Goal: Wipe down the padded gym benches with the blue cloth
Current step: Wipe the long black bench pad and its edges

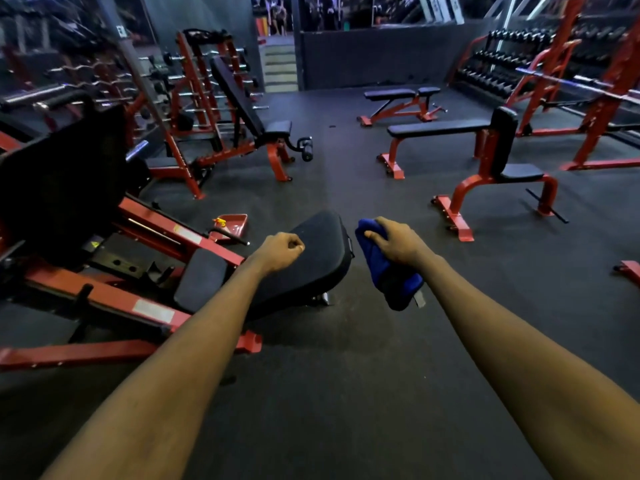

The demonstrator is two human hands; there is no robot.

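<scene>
Beside black pad (322, 244), blue cloth (374, 262) lengthwise near-to-far in right hand (398, 242) grip; left hand (280, 249) fisted, empty.

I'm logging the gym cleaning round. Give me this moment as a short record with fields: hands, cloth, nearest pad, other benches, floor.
left hand: fingers curled, holding nothing, in front of the nearest pad
right hand: grips the blue cloth
blue cloth: bunched, beside the pad's right edge, not on it
nearest pad: black, on a red-framed machine
other benches: incline bench on the left; flat bench, second flat bench behind it, and upright seat bench on the right
floor: red tray by the machine
</scene>
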